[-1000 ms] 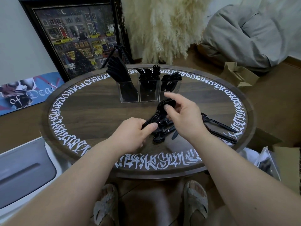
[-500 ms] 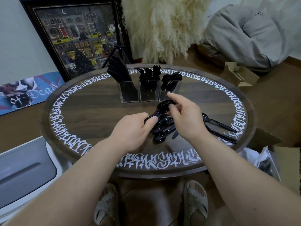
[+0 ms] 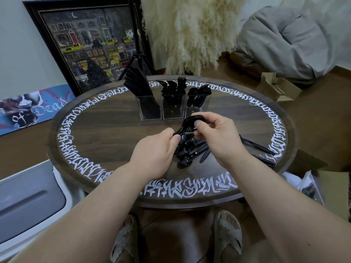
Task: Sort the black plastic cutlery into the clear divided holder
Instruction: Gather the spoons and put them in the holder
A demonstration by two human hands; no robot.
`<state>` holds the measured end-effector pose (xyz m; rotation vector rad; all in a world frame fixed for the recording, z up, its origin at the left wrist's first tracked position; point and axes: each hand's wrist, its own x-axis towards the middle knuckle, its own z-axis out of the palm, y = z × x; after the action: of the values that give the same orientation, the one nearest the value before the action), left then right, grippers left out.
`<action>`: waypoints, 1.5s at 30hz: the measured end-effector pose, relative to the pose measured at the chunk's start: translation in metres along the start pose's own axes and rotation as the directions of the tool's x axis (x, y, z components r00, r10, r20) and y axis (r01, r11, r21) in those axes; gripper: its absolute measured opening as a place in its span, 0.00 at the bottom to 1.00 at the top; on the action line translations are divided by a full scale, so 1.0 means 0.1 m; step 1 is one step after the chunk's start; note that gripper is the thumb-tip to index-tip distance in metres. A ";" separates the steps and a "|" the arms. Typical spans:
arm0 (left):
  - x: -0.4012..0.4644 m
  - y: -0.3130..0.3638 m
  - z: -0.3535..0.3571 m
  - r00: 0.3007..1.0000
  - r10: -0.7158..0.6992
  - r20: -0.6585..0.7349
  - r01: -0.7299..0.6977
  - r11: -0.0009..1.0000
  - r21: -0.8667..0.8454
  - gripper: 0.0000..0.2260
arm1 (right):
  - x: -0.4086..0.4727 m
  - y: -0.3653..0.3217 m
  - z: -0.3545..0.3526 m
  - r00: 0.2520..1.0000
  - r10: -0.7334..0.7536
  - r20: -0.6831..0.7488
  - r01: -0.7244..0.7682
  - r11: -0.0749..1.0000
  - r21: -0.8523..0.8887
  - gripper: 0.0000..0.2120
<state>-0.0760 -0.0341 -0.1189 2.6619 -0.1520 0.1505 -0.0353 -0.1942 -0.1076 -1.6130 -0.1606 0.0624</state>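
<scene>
A stack of black plastic spoons [image 3: 190, 123] hangs above the table. My right hand [image 3: 218, 135] pinches its bowls and my left hand [image 3: 155, 150] grips its handles. Under my hands lies a loose pile of black cutlery [image 3: 187, 154], mostly spoons. The clear divided holder [image 3: 171, 106] stands behind it, with knives in the left compartment, forks in the middle and spoons in the right. More black pieces [image 3: 256, 146] lie to the right of my right wrist.
The round dark wooden table [image 3: 106, 130] carries a white lettered border. A framed picture [image 3: 91, 44] and pampas grass stand behind it. Cardboard boxes [image 3: 277, 88] sit on the floor at right, a white appliance [image 3: 28, 202] at left.
Both hands have lifted the spoon stack slightly and closed in on it. My left hand has shifted up along the handles toward my right hand.
</scene>
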 end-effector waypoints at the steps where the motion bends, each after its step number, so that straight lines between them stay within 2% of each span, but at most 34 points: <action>1: -0.01 0.00 0.02 1.000 0.005 0.005 -0.005 1.000 -0.010 0.14 | -0.01 -0.01 0.00 1.000 0.001 0.001 -0.001 1.000 -0.002 0.11; 5: -0.04 0.02 0.06 0.999 0.024 0.049 -0.019 0.996 -0.087 0.09 | -0.09 -0.07 -0.03 0.996 -0.050 -0.069 0.042 0.993 -0.110 0.14; 9: 0.07 0.07 -0.07 0.996 0.027 -0.081 -0.028 1.000 -0.011 0.20 | -0.02 -0.31 -0.21 0.949 -0.233 -0.214 0.176 0.951 -0.255 0.13; 14: 0.46 0.10 -0.27 0.983 0.054 -0.175 -0.024 0.986 0.166 0.25 | 0.28 -0.57 -0.43 0.790 -0.531 -0.306 0.354 0.803 -0.480 0.11; 17: 0.74 0.10 -0.35 0.979 0.059 -0.193 -0.008 0.966 0.258 0.27 | 0.57 -0.68 -0.49 0.668 -0.698 -0.258 0.446 0.654 -0.612 0.12; 20: 0.93 0.08 -0.36 0.989 0.066 -0.135 -0.018 0.944 0.331 0.27 | 0.89 -0.75 -0.48 0.613 -0.772 -0.172 0.465 0.528 -0.711 0.12; 22: 1.00 0.05 -0.30 0.996 0.067 -0.063 -0.039 0.930 0.365 0.27 | 1.08 -0.70 -0.43 0.619 -0.780 -0.094 0.464 0.460 -0.757 0.11; 24: 1.02 0.01 -0.21 0.998 0.063 -0.005 -0.056 0.920 0.387 0.28 | 1.21 -0.58 -0.35 0.671 -0.741 -0.009 0.450 0.417 -0.789 0.11; 27: 1.02 -0.05 -0.11 0.997 0.070 0.019 -0.072 0.919 0.389 0.28 | 1.33 -0.39 -0.26 0.844 -0.518 0.140 0.379 0.391 -0.838 0.13; 29: 1.03 -0.07 -0.07 0.997 0.082 0.011 -0.080 0.921 0.382 0.29 | 1.37 -0.30 -0.24 0.906 -0.357 0.228 0.351 0.333 -0.875 0.16; 35: 1.03 -0.10 -0.01 0.994 0.111 -0.025 -0.092 0.916 0.390 0.29 | 1.36 -0.18 -0.25 0.944 -0.101 0.315 0.329 0.193 -0.924 0.23; 37: 1.03 -0.11 0.00 0.993 0.111 -0.028 -0.091 0.915 0.393 0.30 | 1.35 -0.14 -0.25 0.945 -0.044 0.325 0.328 0.183 -0.927 0.25; 40: 1.02 -0.09 0.00 0.992 0.120 -0.048 -0.091 0.914 0.396 0.30 | 1.32 -0.10 -0.27 0.937 -0.063 0.343 0.349 0.217 -0.912 0.29; 43: 0.96 -0.03 0.02 0.979 0.177 -0.098 -0.128 0.918 0.375 0.29 | 1.16 -0.12 -0.38 0.925 -0.246 0.289 0.360 0.324 -0.875 0.31; 45: 0.89 0.04 0.07 0.972 0.213 -0.103 -0.165 0.922 0.350 0.29 | 0.99 -0.12 -0.50 0.928 -0.310 0.207 0.327 0.410 -0.852 0.30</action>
<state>0.0120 -0.0479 -0.1118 2.9628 -0.3696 0.4645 0.0687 -0.2289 -0.0875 -2.6110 -0.6013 -0.3824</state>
